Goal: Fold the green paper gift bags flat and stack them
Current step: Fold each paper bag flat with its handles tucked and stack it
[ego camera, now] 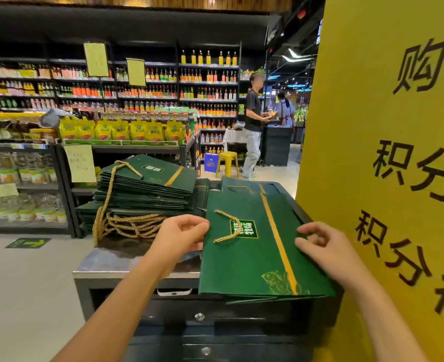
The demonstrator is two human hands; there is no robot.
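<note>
While the left hand [183,233] pinches one edge of a flat dark-green paper gift bag [241,265] on the grey metal surface [111,259], the right hand [320,244] grips its opposite edge.

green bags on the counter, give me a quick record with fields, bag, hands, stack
front bag: flat, logo side up, on the counter
left hand: pinches the front bag's left edge
right hand: grips its right edge
stack: tall pile of folded bags, left of the front bag
cord handles: gold, hanging off the stack's near side
</note>
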